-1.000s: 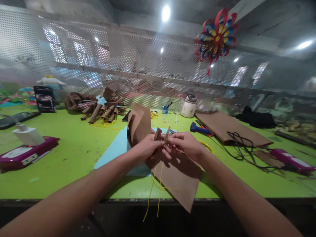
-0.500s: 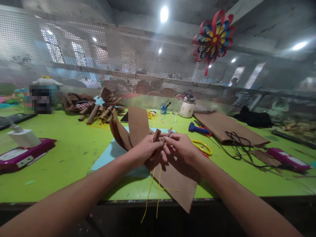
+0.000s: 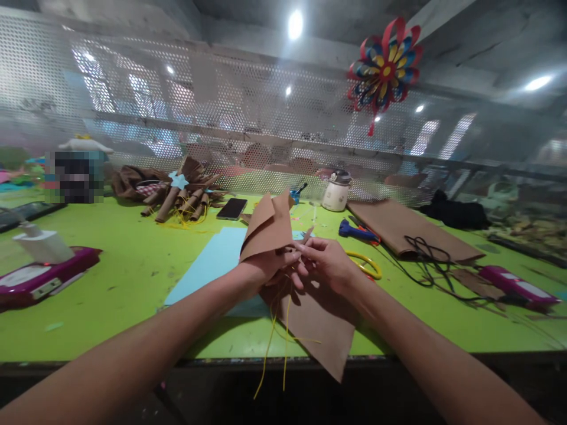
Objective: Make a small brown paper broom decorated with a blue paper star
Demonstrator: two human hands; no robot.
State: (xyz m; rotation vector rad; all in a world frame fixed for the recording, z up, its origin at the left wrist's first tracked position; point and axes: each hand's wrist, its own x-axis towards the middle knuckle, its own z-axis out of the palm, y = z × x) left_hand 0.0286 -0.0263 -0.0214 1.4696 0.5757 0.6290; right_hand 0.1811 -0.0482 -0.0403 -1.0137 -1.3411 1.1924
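Note:
My left hand (image 3: pixel 268 267) is closed around a folded brown paper piece (image 3: pixel 271 227), whose broad flaps stand up above the knuckles. Close beside it, my right hand (image 3: pixel 331 261) pinches a narrow brown paper end (image 3: pixel 308 235) between thumb and fingertips. The fingertips of both hands nearly meet, and they partly hide where the paper is gripped. Below them hang thin yellow strings (image 3: pixel 286 348), past the table's front edge. A flat brown paper sheet (image 3: pixel 321 324) slants down under my hands, its corner over the edge. Light blue paper (image 3: pixel 201 274) lies beneath on the table.
On the green table (image 3: pixel 133 283) sit rolled brown paper bundles (image 3: pixel 170 198), a phone (image 3: pixel 231 208), a white jar (image 3: pixel 336 193), a blue-handled tool (image 3: pixel 357 231), yellow-handled scissors (image 3: pixel 370 264), a folded brown sheet (image 3: pixel 407 227), a black cord (image 3: pixel 432 265) and purple power strips (image 3: pixel 518 286).
The upright brown paper flaps have swung right and folded over beside my left hand, uncovering the phone and more blue paper. Both hands stay nearly in place.

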